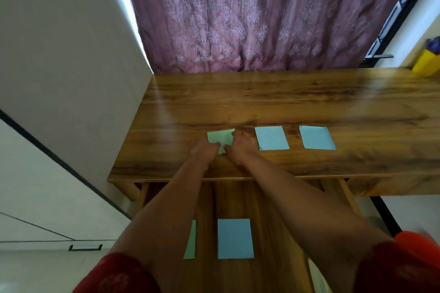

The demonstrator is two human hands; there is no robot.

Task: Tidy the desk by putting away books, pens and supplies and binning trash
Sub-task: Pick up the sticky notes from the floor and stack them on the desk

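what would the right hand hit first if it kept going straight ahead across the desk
Probably nothing soon: the right hand, pinching the green paper, points toward bare desk, then the curtain. The blue papers lie to its right, off that line.

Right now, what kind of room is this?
Probably a home study corner or bedroom: a wooden desk with an open drawer, coloured paper notes such as a green note under both hands, and a patterned curtain behind.

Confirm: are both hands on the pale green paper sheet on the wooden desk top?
Yes: the left hand and right hand both grip the pale green paper sheet lying on the wooden desk top.
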